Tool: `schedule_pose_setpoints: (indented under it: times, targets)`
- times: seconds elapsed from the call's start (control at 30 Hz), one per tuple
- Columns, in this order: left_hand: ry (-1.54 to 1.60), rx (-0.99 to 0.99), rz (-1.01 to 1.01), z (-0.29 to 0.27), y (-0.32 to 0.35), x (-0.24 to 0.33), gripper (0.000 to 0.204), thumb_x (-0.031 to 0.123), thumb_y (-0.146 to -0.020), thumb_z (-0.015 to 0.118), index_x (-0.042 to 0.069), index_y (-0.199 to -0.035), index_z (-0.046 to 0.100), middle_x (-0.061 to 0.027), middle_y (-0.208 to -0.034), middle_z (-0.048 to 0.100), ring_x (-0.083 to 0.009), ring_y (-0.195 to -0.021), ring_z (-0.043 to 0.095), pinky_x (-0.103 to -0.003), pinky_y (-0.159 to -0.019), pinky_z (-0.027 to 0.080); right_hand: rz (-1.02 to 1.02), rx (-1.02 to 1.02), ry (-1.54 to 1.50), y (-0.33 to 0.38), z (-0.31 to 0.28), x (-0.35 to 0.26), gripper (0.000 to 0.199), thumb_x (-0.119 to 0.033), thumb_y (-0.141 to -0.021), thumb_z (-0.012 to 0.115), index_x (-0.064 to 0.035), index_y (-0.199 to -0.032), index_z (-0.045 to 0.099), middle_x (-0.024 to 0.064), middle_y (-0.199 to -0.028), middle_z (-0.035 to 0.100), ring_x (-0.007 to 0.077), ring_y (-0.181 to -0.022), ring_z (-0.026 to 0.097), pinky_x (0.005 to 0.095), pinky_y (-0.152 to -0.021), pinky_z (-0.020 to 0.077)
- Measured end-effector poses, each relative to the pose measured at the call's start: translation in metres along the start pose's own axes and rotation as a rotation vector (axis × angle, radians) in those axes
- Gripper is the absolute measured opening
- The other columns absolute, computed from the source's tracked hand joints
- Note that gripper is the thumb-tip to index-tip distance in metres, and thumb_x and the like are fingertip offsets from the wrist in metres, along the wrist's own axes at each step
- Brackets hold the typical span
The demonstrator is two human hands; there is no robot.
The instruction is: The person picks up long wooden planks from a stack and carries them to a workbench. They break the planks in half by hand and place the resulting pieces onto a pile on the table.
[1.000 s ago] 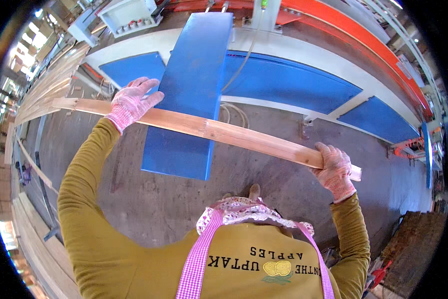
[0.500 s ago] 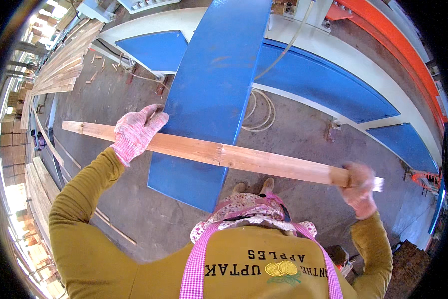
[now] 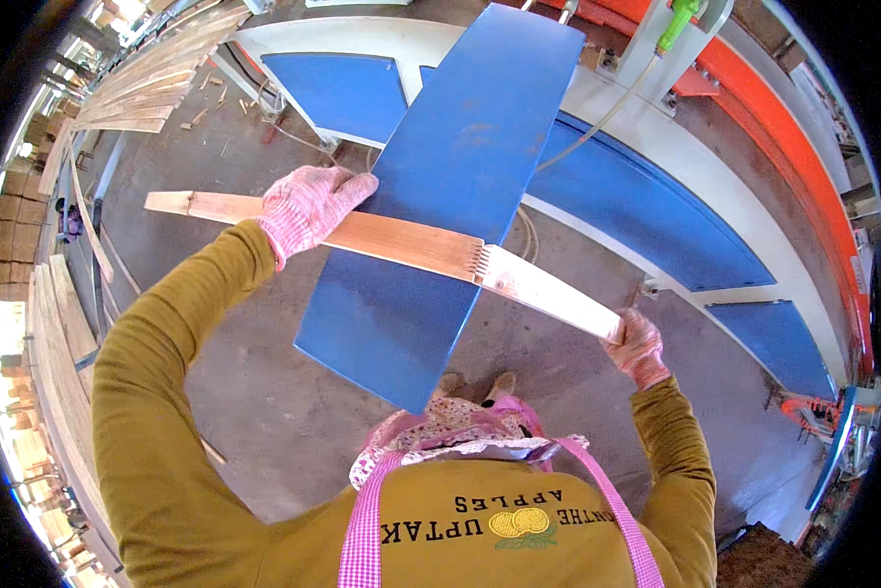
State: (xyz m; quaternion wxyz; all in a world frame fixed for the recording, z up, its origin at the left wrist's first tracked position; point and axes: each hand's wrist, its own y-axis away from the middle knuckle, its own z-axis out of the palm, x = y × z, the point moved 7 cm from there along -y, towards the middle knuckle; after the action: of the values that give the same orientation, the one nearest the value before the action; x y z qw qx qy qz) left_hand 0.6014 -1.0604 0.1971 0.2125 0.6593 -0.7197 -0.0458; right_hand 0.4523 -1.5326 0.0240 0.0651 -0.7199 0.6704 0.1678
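Observation:
A long wooden strip [image 3: 401, 244] lies crosswise over the blue metal panel [image 3: 460, 157]. A toothed finger joint [image 3: 480, 263] shows in it near the panel's right edge. From there the right-hand piece [image 3: 548, 291] slants toward me, paler and at an angle to the left piece. My left hand [image 3: 313, 208], in a pink-and-white knit glove, is closed over the strip at the panel's left edge. The strip's far-left end sticks out past that hand. My right hand [image 3: 637, 348], in a similar soiled glove, grips the right end, off the panel.
White machine framing with blue panels [image 3: 656, 211] curves behind, with an orange beam [image 3: 803, 147] beyond. A green-handled tool [image 3: 678, 24] with a hose hangs at the upper right. Stacked boards [image 3: 151, 83] lie at the far left, with more long boards [image 3: 53, 343] nearer.
My right hand has moved left and slightly up. The strip, nearly straight before, now shows an angle at the joint, whose teeth stand out more. The view has shifted somewhat.

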Motion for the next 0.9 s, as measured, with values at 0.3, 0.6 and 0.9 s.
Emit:
schedule_pose_setpoints:
  times: [0.3,0.6,0.9]
  targets:
    - [-0.282,0.007,0.029,-0.006,-0.007,0.043,0.061,0.054,-0.099,0.032,0.005,-0.121,0.061,-0.0219,-0.115,0.064,-0.0377,-0.113,0.057,-0.045,-0.094,0.046,0.027,0.199,0.470,0.036,-0.195,-0.019,0.028,-0.026,-0.076,0.071,-0.0123,-0.100,0.063,0.0113,-0.093,0.068,0.0313,-0.090,0.065,0.0422,-0.079,0.0514]
    - [-0.228,0.231,0.241,-0.011,-0.002,0.038,0.057,0.051,-0.097,0.037,0.004,-0.120,0.060,-0.0222,-0.120,0.061,-0.0415,-0.111,0.057,-0.047,-0.097,0.041,0.548,0.452,0.233,0.331,-0.186,0.049,0.031,-0.025,-0.077,0.074,-0.0105,-0.101,0.064,0.0038,-0.077,0.065,0.0214,-0.072,0.065,0.0325,-0.070,0.0539]
    - [-0.905,0.268,0.725,0.040,0.044,0.167,0.038,0.015,-0.097,0.045,0.019,-0.135,0.048,-0.0111,-0.114,0.061,-0.0309,-0.101,0.063,-0.040,-0.083,0.053,0.955,0.834,0.111,0.552,-0.093,-0.020,0.058,-0.031,-0.061,0.086,-0.0061,-0.108,0.064,0.0113,-0.089,0.066,0.0287,-0.082,0.066,0.0382,-0.075,0.0533]
